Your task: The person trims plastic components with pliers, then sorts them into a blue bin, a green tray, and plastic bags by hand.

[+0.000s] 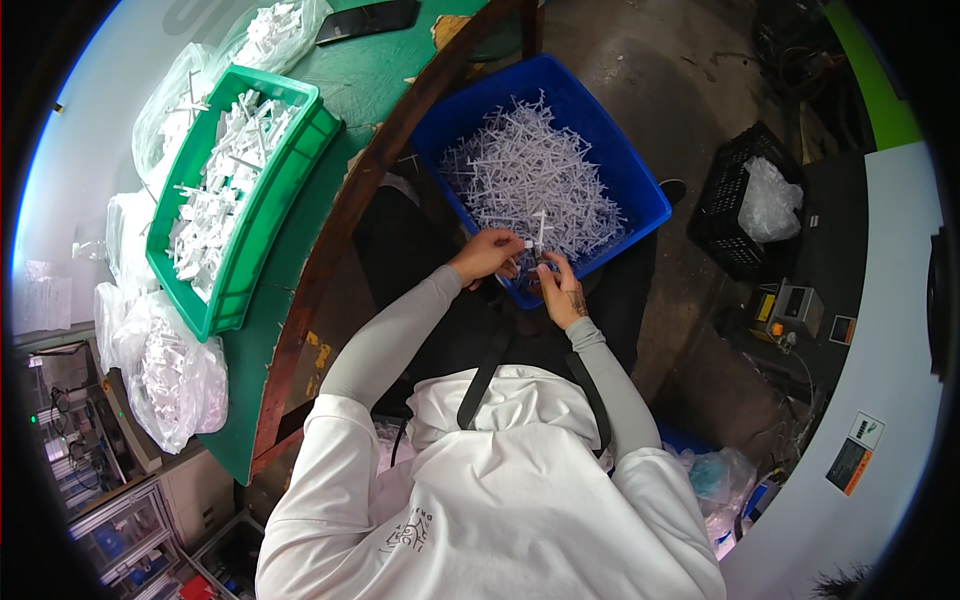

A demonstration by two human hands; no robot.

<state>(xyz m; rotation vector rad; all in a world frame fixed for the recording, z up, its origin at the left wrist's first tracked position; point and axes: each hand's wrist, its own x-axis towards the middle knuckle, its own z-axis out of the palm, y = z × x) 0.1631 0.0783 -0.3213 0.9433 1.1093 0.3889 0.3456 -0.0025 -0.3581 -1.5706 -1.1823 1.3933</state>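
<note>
My left hand (488,256) is closed, with thumb and fingertips pinching a small white plastic piece (529,244). Just beside it, my right hand (562,290) is also closed, its thumb and forefinger at the lower end of a thin white piece; whether this is the same part is too small to tell. Both hands are over the near edge of a blue plastic bin (652,205). A large heap of thin white branching plastic pieces (540,170) fills much of the bin. The undersides of my fingers are hidden.
On my left, a green table (290,262) with a brown wooden edge bears a green tray (225,305) of white pieces, clear bags (168,375) of white parts and a black phone (368,20). To the right stand a black crate (725,225) holding clear plastic and a small metal device (797,308).
</note>
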